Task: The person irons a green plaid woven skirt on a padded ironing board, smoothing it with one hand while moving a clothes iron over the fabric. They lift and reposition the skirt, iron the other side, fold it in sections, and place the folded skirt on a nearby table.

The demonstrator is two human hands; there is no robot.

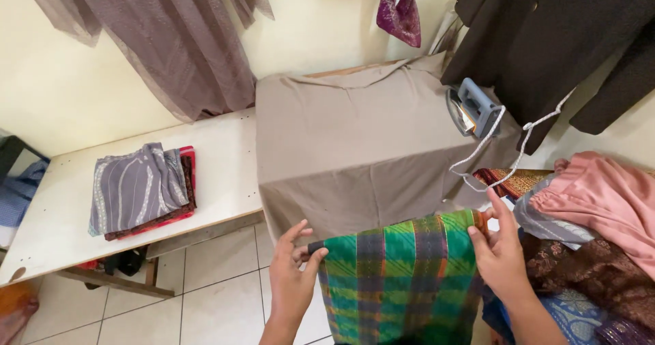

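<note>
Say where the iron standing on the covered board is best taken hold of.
Grip the iron by its blue-grey handle, coming from the near right side. It stands on its heel with the soleplate facing left, so the handle loop is open towards the right. Mind the white cord trailing off the handle end.

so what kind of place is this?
Likely a home ironing or laundry corner. An iron stands on a cloth-covered ironing table, folded cloths are stacked on the white bench, and the left hand and right hand hold up a green plaid cloth.
</note>
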